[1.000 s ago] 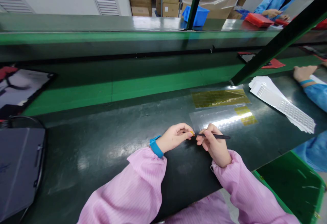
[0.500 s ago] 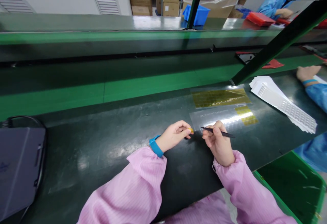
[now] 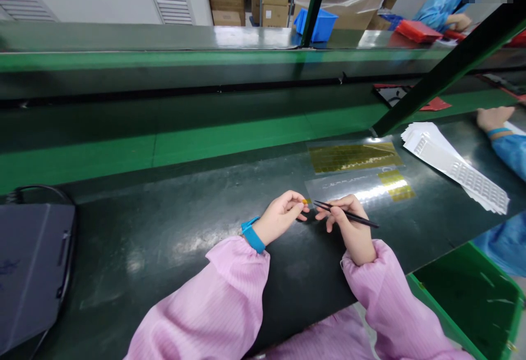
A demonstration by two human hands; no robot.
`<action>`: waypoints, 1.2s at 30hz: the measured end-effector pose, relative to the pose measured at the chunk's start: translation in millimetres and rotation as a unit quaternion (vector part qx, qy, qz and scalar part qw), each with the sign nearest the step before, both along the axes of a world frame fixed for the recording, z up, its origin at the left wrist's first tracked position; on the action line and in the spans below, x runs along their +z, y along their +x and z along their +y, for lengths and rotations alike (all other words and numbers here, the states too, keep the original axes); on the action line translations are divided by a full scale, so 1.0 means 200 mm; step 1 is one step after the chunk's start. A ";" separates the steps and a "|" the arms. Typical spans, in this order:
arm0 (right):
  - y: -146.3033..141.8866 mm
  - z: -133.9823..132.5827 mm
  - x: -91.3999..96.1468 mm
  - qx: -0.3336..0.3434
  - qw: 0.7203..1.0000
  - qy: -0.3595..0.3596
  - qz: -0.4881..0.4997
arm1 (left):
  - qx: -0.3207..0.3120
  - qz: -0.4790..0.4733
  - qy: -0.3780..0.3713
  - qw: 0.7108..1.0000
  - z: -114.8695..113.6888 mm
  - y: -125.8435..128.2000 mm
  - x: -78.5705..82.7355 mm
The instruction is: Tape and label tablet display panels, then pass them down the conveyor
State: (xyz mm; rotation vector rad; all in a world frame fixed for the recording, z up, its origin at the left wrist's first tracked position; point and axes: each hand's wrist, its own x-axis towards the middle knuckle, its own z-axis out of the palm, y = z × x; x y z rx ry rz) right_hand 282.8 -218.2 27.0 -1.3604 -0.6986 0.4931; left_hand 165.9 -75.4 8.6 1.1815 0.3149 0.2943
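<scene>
My left hand (image 3: 282, 216) pinches a tiny yellow sticker (image 3: 305, 201) between thumb and forefinger, just above the dark work surface (image 3: 184, 234). My right hand (image 3: 350, 227) grips thin black tweezers (image 3: 345, 214) whose tips point left, almost touching the sticker. Just beyond both hands lies a clear sheet (image 3: 361, 187) with a few yellow stickers at its right end. A second clear sheet (image 3: 353, 156), nearly covered in yellow stickers, lies farther back. I wear pink sleeves and a blue wristband.
A green conveyor belt (image 3: 205, 141) runs across behind the work surface. White sheets (image 3: 452, 165) are stacked at the right, near another person's blue-sleeved hand (image 3: 493, 119). A dark grey case (image 3: 33, 267) sits at the left. A green bin (image 3: 472, 294) stands at lower right.
The tweezers drew away from the sticker, then their tips came back to it. A dark tray on the conveyor at the left has passed out of view.
</scene>
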 end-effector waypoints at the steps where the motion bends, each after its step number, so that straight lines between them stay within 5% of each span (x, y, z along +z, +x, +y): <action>1: 0.00 0.00 0.00 0.000 1.000 -0.003 -0.001 | 0.000 0.001 0.004 1.000 0.00 0.00 0.00; 14: 0.01 -0.01 0.00 -0.016 0.998 -0.062 -0.007 | -0.009 0.008 0.049 0.999 0.00 0.00 0.00; 20: 0.03 0.00 -0.02 -0.009 0.995 -0.044 0.088 | 0.028 0.002 0.005 1.000 0.00 0.01 -0.04; 25: 0.11 0.00 -0.05 -0.074 0.988 -0.006 0.134 | 0.024 0.001 0.002 1.000 0.01 0.01 -0.05; 29: 0.27 -0.07 -0.07 -0.175 0.984 0.014 0.022 | 0.003 0.001 0.031 1.000 0.01 0.00 -0.04; 32: 0.43 -0.18 -0.09 -0.278 0.946 -0.060 -0.154 | -0.005 -0.003 0.032 0.999 0.01 0.00 -0.04; 36: 0.61 -0.32 -0.17 -0.301 0.843 -0.323 -0.309 | -0.011 -0.007 0.027 1.000 0.01 0.01 -0.04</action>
